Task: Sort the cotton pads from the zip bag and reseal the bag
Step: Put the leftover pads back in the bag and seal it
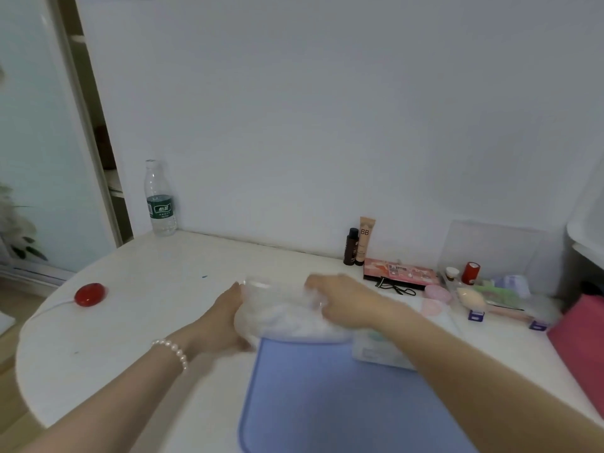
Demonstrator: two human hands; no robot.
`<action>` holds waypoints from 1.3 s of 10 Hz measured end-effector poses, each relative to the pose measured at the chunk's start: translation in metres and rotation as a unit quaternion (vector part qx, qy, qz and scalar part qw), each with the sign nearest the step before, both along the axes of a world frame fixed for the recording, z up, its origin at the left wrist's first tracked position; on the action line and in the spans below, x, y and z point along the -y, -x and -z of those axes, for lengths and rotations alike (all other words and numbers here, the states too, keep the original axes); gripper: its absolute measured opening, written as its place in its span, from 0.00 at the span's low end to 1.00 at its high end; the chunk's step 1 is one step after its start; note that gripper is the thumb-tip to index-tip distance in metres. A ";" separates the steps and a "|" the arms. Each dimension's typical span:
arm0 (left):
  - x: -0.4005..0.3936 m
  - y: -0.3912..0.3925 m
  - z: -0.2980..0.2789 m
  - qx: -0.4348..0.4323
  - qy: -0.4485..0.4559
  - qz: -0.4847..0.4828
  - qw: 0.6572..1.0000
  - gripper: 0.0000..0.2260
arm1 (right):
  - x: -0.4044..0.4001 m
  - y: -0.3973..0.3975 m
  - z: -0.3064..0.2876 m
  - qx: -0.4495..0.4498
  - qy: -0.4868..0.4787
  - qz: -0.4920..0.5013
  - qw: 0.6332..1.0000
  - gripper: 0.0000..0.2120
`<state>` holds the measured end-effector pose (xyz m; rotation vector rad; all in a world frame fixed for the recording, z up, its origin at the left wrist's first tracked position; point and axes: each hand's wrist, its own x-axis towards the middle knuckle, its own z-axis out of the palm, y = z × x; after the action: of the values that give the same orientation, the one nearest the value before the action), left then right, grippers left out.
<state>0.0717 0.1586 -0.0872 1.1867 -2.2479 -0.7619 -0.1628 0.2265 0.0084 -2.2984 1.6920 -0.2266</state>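
Note:
A clear zip bag full of white cotton pads lies on the white table at the far edge of a blue mat. My left hand, with a pearl bracelet on the wrist, grips the bag's left side. My right hand lies on the bag's right side with its fingers curled onto the plastic near the top. Motion blur hides the fingertips and whether the zip is closed.
A water bottle stands at the back left, a red round object on a white cord to the left. Two cosmetic tubes, a palette, a clear organizer and a pink item fill the right side. A pale packet lies under my right forearm.

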 end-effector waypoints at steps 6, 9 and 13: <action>-0.001 0.029 -0.042 -0.426 -0.238 -0.134 0.863 0.15 | 0.023 0.045 0.007 0.530 -0.186 0.199 0.803 0.38; 0.073 0.078 -0.042 -0.324 -0.170 -0.239 0.900 0.15 | 0.094 0.049 0.021 0.437 0.029 0.330 0.836 0.18; 0.132 0.093 0.009 0.046 0.040 -0.283 0.957 0.25 | 0.169 0.067 0.065 0.237 -0.094 0.308 0.917 0.16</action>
<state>-0.0215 0.0266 -0.0963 1.7379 -1.8310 -0.3874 -0.2299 0.0571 -0.0569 -1.3612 1.9886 -0.6526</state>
